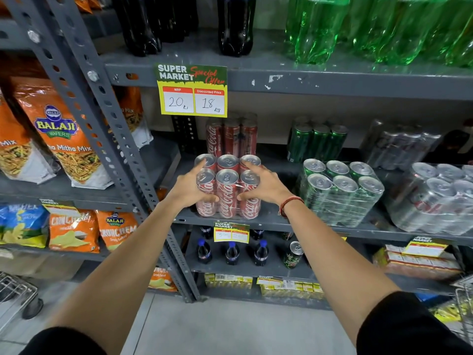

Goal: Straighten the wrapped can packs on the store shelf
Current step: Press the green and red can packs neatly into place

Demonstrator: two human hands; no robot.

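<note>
A plastic-wrapped pack of red cola cans (227,190) stands at the front edge of the grey middle shelf (281,222). My left hand (190,187) grips its left side, thumb across the front. My right hand (265,184) grips its right side, fingers on the can tops. A second red can pack (231,138) stands behind it. To the right sit a wrapped green can pack (340,192), turned slightly askew, and a silver can pack (440,198), with further green cans (317,142) and silver cans (401,149) behind them.
A yellow price card (192,90) hangs from the upper shelf, which holds dark bottles (236,24) and green bottles (378,26). Snack bags (61,139) fill the left rack past a perforated upright (122,160). Small bottles (231,252) stand below. Wire baskets (15,290) sit on the floor.
</note>
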